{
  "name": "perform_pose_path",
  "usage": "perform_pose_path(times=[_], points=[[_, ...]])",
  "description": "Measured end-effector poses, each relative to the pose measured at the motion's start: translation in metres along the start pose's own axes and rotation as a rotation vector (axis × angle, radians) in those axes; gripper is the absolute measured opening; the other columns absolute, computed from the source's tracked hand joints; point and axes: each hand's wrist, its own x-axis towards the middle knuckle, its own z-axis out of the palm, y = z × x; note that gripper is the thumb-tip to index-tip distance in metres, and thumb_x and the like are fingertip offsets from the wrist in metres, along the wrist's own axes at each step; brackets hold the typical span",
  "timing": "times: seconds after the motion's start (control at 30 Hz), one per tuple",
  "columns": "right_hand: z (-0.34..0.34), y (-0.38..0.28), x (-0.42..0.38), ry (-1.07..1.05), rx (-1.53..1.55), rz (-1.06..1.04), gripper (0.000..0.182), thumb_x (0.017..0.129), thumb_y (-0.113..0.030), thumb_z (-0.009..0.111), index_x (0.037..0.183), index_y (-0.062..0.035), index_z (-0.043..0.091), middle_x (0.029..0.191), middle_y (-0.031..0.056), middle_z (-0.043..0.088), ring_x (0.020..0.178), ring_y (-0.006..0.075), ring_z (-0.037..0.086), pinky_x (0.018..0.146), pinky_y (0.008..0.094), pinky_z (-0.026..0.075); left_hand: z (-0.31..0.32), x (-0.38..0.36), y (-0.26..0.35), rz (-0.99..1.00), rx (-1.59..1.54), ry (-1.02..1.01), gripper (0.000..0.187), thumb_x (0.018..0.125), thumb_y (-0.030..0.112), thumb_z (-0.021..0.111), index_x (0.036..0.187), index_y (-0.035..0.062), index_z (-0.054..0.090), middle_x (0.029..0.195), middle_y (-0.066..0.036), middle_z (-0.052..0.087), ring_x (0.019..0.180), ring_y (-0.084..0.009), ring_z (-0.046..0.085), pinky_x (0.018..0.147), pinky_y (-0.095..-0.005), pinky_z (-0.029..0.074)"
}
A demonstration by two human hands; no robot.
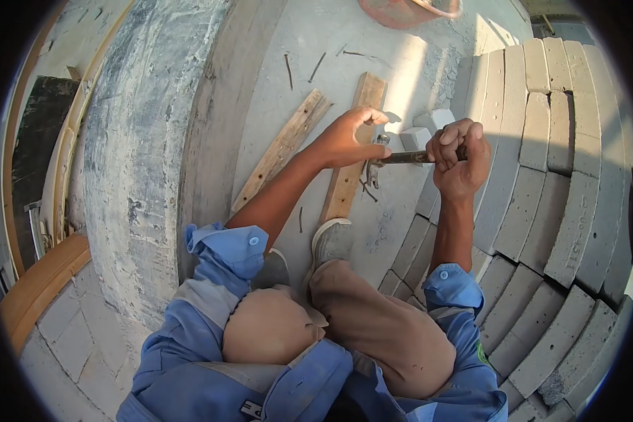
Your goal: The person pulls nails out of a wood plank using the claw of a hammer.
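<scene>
Gripping a hammer (409, 157) by its handle in the right hand (461, 162), above the floor (260, 116)
Holding the left hand (348, 137) open and curved, with thumb beside the hammer head; cannot tell if touching. Placed next to the right edge of a wooden plank (344, 184), near bent nails (368, 190). Judged to be at a handling or positioning step of hammer work; would call for a firm handle grip and left fingers clear of the head before any blow. Stamped with faint characters on stacked blocks (573, 232), and marked with a small dark-and-white label (252, 409) on blue clothing (190, 344): too small to read.
</scene>
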Motion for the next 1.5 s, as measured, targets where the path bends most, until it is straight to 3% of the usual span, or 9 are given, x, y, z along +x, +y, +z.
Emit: perform_pose_path(times=[0.23,0.4,0.53,0.6,0.77,0.97,1.03,1.17,1.5], points=[[-0.007,-0.025,-0.018,0.145,0.03,-0.151,0.049,0.103,-0.037,0.048,0.075,0.0027,0.056,0.048,-0.0019,0.027,0.042,0.0085,0.023,0.044,0.0288,0.033,0.069,-0.065,-0.056,-0.209,0.053,-0.042,0.051,0.083,0.021,0.067,0.128,-0.0009,0.059,0.118,-0.018,0.069,0.111,-0.0261,0.065,0.095,-0.0349,0.05],[-0.008,-0.035,-0.026,0.111,-0.129,-0.177,0.048,0.103,-0.035,0.052,0.073,0.0018,0.057,0.049,-0.002,0.035,0.044,0.0082,0.032,0.045,0.0266,0.031,0.06,-0.059,-0.024,-0.262,-0.223,-0.468,0.033,0.088,0.017,0.07,0.111,-0.0066,0.069,0.089,-0.011,0.075,0.089,-0.0239,0.071,0.087,-0.0328,0.052],[-0.02,-0.006,-0.036,0.092,-0.345,-0.025,0.044,0.101,-0.033,0.06,0.072,-0.0006,0.059,0.055,-0.0006,0.046,0.049,0.0065,0.041,0.046,0.0251,0.03,0.036,-0.045,-0.007,-0.219,-0.369,-0.462,0.051,0.087,0.028,0.073,0.123,-0.0077,0.062,0.102,-0.017,0.074,0.094,-0.0285,0.07,0.089,-0.0347,0.053],[-0.036,0.013,-0.042,0.142,-0.38,0.09,0.041,0.1,-0.032,0.061,0.074,-0.0012,0.06,0.057,-0.0007,0.047,0.05,0.0064,0.042,0.047,0.0249,0.032,0.026,-0.045,-0.013,-0.269,0.47,0.159,0.069,0.086,0.038,0.074,0.135,-0.0065,0.053,0.121,-0.023,0.066,0.109,-0.0337,0.065,0.096,-0.0396,0.05],[-0.099,0.036,-0.05,0.419,-0.42,0.096,0.035,0.1,-0.03,0.063,0.081,-0.0007,0.063,0.059,-0.0008,0.048,0.054,0.0074,0.045,0.052,0.0258,0.04,0.006,-0.067,-0.028,-0.319,0.741,0.242,0.074,0.086,0.041,0.073,0.14,-0.0018,0.049,0.136,-0.022,0.056,0.128,-0.0358,0.052,0.106,-0.0437,0.043],[-0.091,-0.016,-0.067,0.503,-1.85,-0.442,0.025,0.095,-0.021,0.067,0.111,-0.0021,0.063,0.083,0.0097,0.064,0.073,0.0264,0.062,0.065,0.0396,0.05,-0.003,-0.072,-0.048,-0.049,0.824,0.373,0.057,0.083,0.028,0.075,0.129,-0.0003,0.058,0.126,-0.017,0.058,0.12,-0.0328,0.052,0.101,-0.0444,0.044],[-0.045,-0.024,-0.067,0.346,-1.693,-0.468,0.032,0.092,-0.017,0.068,0.121,-0.0047,0.06,0.093,0.0137,0.065,0.083,0.0346,0.064,0.073,0.0448,0.051,-0.011,-0.075,-0.049,-0.06,0.999,0.507,0.065,0.079,0.028,0.08,0.133,0.0026,0.055,0.129,-0.016,0.056,0.123,-0.0314,0.05,0.101,-0.0435,0.043],[0.036,0.006,-0.076,-0.344,-1.47,0.404,0.05,0.09,-0.042,0.069,0.118,-0.0013,0.06,0.092,0.0195,0.069,0.086,0.0386,0.069,0.075,0.0477,0.054,-0.02,-0.088,-0.054,-0.376,1.066,0.541,0.071,0.075,0.028,0.083,0.134,0.0039,0.053,0.129,-0.016,0.054,0.124,-0.0303,0.048,0.101,-0.0444,0.042],[0.021,0.052,-0.136,-0.93,-1.523,0.844,0.078,0.082,-0.064,0.067,0.127,-0.0001,0.058,0.108,0.0244,0.07,0.106,0.0385,0.067,0.089,0.049,0.052,-0.038,-0.101,-0.053,-0.488,0.865,0.545,0.056,0.073,0.026,0.082,0.119,0.004,0.059,0.114,-0.016,0.058,0.107,-0.0336,0.059,0.092,-0.0439,0.051]])
